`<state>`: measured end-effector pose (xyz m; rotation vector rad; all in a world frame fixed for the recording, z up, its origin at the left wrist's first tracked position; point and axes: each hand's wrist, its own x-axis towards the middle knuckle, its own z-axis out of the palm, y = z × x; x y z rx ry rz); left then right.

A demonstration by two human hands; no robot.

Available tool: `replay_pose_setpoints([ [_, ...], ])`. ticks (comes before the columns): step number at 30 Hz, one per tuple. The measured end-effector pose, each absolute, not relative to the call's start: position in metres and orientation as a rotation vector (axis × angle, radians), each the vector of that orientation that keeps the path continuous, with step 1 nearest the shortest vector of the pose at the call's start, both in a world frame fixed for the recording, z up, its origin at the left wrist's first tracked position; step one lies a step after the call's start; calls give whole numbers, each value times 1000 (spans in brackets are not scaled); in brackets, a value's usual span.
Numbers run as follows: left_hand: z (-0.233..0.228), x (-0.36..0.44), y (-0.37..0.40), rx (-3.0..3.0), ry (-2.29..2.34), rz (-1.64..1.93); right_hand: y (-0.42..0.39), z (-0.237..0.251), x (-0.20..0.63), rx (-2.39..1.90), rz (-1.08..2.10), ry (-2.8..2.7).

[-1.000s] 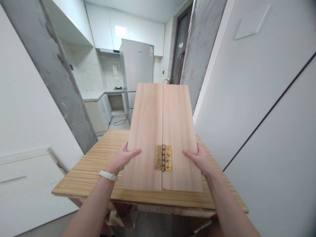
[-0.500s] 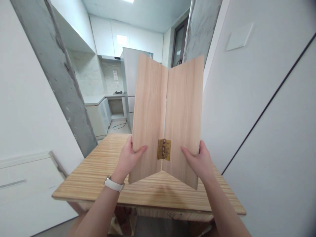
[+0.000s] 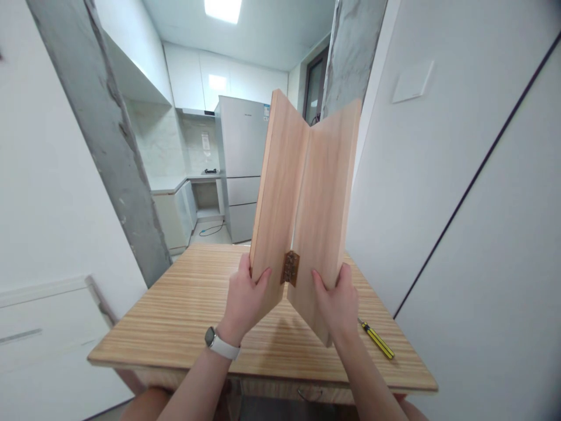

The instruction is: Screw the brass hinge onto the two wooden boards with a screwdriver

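Left hand [image 3: 246, 294] grips left wooden board [image 3: 278, 199], right hand [image 3: 335, 301] grips right wooden board [image 3: 326, 216]; boards half-folded at brass hinge [image 3: 290, 268], held upright above striped wooden table [image 3: 175, 316]. Yellow-black screwdriver [image 3: 376, 339] on table, right

Both my arms are stretched out in front, left hand [image 3: 245, 295] and right hand [image 3: 335, 301] raised, fingers curled in a grip, thumbs facing me.

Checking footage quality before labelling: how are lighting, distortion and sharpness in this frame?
Head view: even light from the ceiling lamp, which is blown out; wide-angle lens bows the walls and dims the corners; hinged boards, brass hinge and both hands stay sharp; soft shadow on the table.
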<state>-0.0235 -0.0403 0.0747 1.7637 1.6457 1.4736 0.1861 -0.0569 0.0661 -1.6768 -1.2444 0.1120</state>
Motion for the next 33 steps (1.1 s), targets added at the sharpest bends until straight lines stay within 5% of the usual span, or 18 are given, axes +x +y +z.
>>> replay_pose_setpoints([
  [21,51,-98,-11,1199,883,1295,-33,40,275,-1015,1009,-1135],
  [33,63,-89,-14,1522,1104,1485,-35,56,254,-1198,600,-1255],
])
